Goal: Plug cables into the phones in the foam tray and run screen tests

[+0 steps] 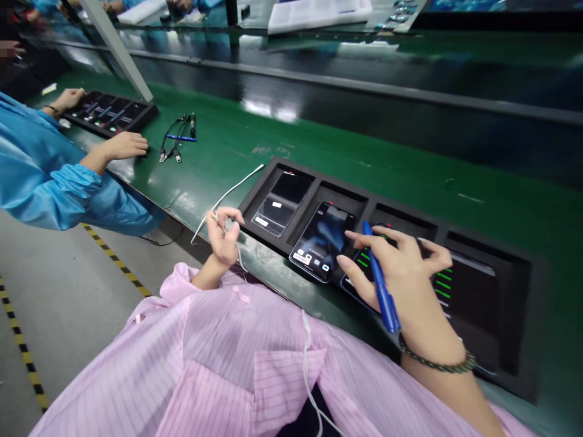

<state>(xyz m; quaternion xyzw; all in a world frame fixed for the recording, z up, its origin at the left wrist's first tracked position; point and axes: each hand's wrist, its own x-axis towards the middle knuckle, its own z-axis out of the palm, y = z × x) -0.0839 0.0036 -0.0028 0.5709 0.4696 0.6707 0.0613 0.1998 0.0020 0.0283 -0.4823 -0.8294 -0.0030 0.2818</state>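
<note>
My right hand (401, 273) has a blue pen (380, 279) tucked in it. Its thumb and index finger hover at the right edge of a phone (321, 240) with a lit screen, which sits tilted over the tray's front edge. Beneath that hand, another phone (364, 258) with green bars is partly covered. The black tray (537, 315) also holds a phone (281, 203) at its left end and a dark-screened phone (476, 309) at its right end. Beside the tray's left corner, my left hand (223, 237) is curled, with a thin white cable (240, 258) running through its fingers.
At the left, a co-worker in blue sleeves rests their hands by another black tray (112, 112). Short black cables (175, 142) and a blue pen (181, 138) lie on the green bench (218, 142). A slanted grey post (118, 51) rises behind. A white cord (306, 346) hangs over my pink garment.
</note>
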